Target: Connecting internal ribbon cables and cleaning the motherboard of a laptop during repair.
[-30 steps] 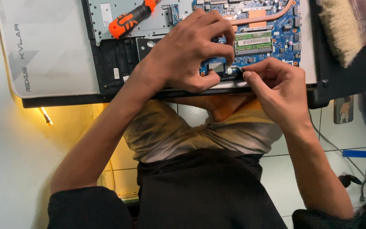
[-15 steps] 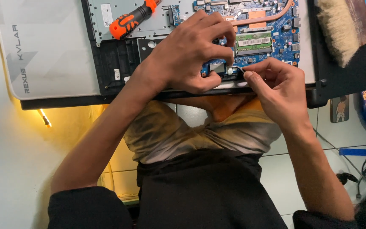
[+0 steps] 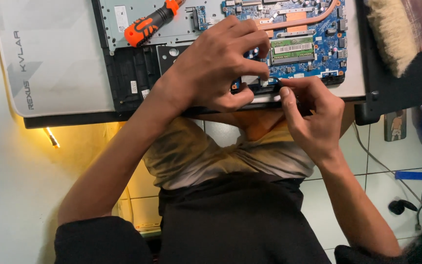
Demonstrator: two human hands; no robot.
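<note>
An opened laptop (image 3: 137,78) lies bottom-up on the desk, its blue circuit board (image 3: 318,29) bare, with a green memory module (image 3: 293,49) in it. My left hand (image 3: 221,63) grips the laptop's near edge, fingers on the board and thumb under the rim. My right hand (image 3: 313,117) is just to its right, thumb and forefinger pinched on a small dark piece (image 3: 278,84) at that same edge. What the piece is I cannot tell.
An orange and black screwdriver (image 3: 147,24) rests on the laptop's metal plate at the top left. A grey mat (image 3: 59,54) covers the desk's left side. A bristle brush (image 3: 391,34) lies at the right. Cables (image 3: 416,200) trail over the tiled floor below.
My right hand has slid a little nearer to me along the laptop's edge, with its fingers still pinched. My left hand has kept its grip in place.
</note>
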